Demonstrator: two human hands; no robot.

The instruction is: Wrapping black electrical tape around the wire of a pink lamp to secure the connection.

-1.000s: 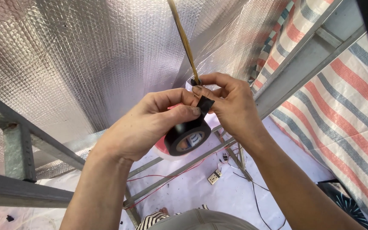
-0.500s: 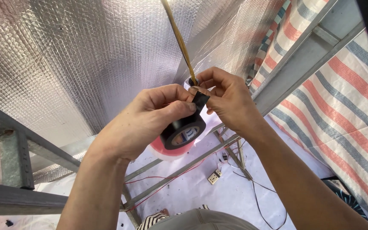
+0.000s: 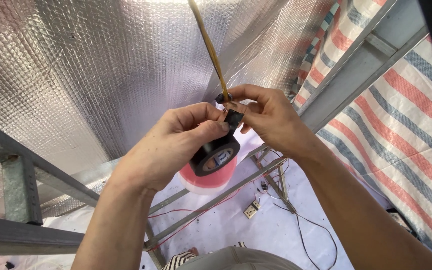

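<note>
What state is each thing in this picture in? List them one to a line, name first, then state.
Left hand: gripping the tape roll.
Right hand: pinching the cable end and the tape strip.
Tape roll: black, partly unrolled, a strip pulled up.
Cable: yellowish, hanging slanted, lower end wrapped in black.
Foil sheet: silver, wrinkled, hanging.
Socket: lying on the white floor, wires loose.

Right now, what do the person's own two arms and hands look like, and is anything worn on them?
Both arms are bare from the wrists down to the frame's bottom edge: no sleeves or cuffs show. The left hand and the right hand wear no gloves. I see no ring, watch or wristband on the sides that show. The nails look short and unpainted. No markings or bandages are visible.
</note>
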